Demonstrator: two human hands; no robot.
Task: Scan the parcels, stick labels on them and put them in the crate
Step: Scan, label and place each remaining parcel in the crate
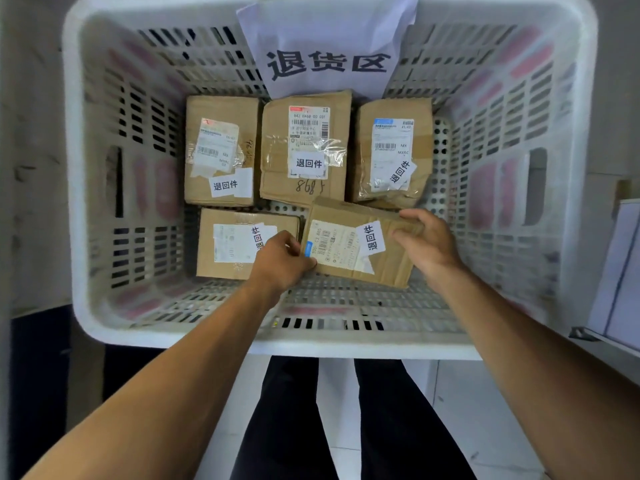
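A white slotted plastic crate fills the view, with a paper sign hanging on its far wall. Three brown cardboard parcels lie in a back row: left, middle, right. A fourth parcel lies front left. Each carries a shipping label and a white sticker. A fifth parcel sits tilted at the front right. My left hand grips its left edge and my right hand grips its right end.
The crate floor to the right of the held parcel and along the near wall holds nothing. White sheets lean on a surface at the right outside the crate. My dark-trousered legs stand below on a pale tiled floor.
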